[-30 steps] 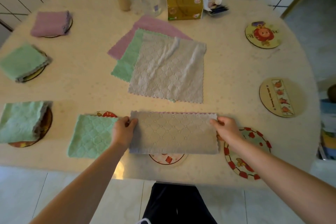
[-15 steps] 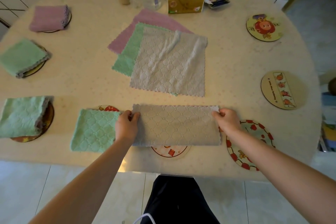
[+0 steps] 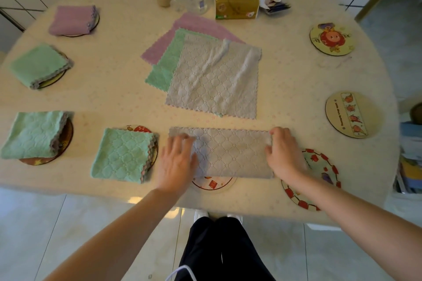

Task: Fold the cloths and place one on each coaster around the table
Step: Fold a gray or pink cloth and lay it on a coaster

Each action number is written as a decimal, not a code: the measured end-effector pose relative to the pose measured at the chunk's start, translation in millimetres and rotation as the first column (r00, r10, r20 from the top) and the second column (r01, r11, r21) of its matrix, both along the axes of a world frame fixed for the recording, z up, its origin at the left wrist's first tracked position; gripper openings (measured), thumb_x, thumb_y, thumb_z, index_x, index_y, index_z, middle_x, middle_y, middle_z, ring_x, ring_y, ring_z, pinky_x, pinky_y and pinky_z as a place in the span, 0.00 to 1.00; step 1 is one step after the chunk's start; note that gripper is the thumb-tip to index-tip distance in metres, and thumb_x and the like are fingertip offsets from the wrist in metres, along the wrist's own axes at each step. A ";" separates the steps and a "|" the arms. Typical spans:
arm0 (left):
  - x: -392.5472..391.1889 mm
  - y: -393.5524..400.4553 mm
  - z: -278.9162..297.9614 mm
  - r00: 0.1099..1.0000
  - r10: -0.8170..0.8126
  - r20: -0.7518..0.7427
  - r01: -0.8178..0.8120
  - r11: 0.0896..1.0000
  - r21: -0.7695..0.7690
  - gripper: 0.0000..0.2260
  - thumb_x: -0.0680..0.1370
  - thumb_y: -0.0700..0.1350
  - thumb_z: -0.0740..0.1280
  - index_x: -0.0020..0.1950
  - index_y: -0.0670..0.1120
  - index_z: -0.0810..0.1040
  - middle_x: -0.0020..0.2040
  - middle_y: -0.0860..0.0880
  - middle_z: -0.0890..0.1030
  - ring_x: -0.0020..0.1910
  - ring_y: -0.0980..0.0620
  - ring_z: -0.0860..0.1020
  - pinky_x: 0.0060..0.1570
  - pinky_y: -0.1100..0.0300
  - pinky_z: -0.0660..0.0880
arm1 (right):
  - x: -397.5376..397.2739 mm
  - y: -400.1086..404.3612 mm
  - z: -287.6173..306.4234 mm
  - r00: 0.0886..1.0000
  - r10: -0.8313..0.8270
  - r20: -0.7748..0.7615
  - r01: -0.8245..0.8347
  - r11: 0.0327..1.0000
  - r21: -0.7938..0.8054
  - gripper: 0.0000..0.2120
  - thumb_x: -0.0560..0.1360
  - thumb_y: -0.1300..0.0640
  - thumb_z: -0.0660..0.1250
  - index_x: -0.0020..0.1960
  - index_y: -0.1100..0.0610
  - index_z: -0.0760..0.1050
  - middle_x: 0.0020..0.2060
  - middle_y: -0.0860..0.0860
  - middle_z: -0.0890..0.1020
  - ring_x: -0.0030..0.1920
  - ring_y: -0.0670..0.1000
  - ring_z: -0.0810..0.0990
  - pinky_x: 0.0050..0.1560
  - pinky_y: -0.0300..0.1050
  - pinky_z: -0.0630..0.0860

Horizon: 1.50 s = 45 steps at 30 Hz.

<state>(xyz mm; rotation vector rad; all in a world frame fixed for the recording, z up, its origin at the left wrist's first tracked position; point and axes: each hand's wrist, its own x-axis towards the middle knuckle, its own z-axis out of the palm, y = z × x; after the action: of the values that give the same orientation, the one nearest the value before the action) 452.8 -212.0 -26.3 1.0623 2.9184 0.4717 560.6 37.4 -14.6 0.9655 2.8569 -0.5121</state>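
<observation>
At the worktop's (image 3: 285, 102) near edge, the left hand (image 3: 177, 162) lies flat on the half-folded grey cloth (image 3: 230, 151) while the right hand (image 3: 284, 150) pinches its right end.

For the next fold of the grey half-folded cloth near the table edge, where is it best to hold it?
Probably pinch one short end of the grey half-folded cloth, at its corners, coming from that side. It lies flat as a long strip, so carrying one end over the other would make a square. The right hand already holds its right end.
</observation>
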 end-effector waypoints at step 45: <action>109.7 5.3 -9.0 0.766 -0.317 0.559 0.148 0.933 0.328 0.19 0.79 0.44 0.65 0.70 0.50 0.72 0.71 0.54 0.71 0.74 0.56 0.63 0.75 0.50 0.57 | 47.6 21.4 14.2 0.588 0.809 0.016 -0.809 0.588 0.010 0.34 0.72 0.73 0.63 0.74 0.56 0.58 0.71 0.54 0.65 0.69 0.54 0.66 0.67 0.48 0.68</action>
<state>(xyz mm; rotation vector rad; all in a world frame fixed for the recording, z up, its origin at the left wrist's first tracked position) 562.5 -206.7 -35.3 1.0322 2.1614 1.0006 608.2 58.8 -0.4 -0.4149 2.8604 -0.3551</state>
